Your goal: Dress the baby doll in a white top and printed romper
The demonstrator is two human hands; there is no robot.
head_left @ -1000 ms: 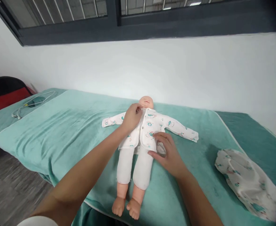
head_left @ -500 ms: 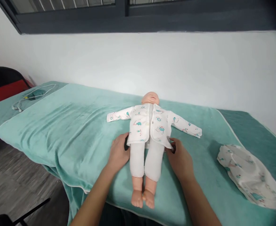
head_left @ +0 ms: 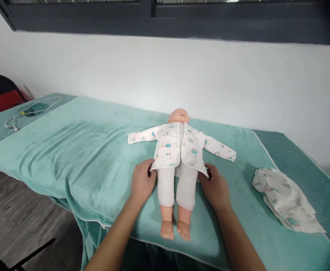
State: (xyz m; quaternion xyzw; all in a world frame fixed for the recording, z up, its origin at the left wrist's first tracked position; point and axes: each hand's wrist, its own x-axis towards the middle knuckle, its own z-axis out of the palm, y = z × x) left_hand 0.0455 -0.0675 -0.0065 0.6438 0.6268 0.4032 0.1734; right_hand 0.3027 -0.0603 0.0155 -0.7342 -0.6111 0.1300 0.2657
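Observation:
A baby doll [head_left: 179, 116] lies on its back, feet toward me, on a green blanket [head_left: 97, 165]. It wears a white printed jacket [head_left: 169, 145], unfastened down the front, with both sleeves spread out sideways. White padded fabric covers its legs [head_left: 166, 188], and the feet are bare. My left hand [head_left: 143, 180] is closed at the jacket's lower left corner, thumb and fingers pinching the hem. At the lower right corner, my right hand [head_left: 215, 186] pinches the hem in the same way. The fingertips are partly hidden by the cloth.
A bunched white printed cloth [head_left: 287, 199] lies on the right of the bed. A white cord [head_left: 35, 111] rests at the far left, near a black and red chair [head_left: 1, 96]. Behind the bed rises a white wall [head_left: 165, 71] below a dark window frame [head_left: 153, 22].
The doll's legs have come slightly apart, and the jacket's bottom corners are drawn a little outward and up. Both hands keep their place at the hem. The camera view has shifted slightly.

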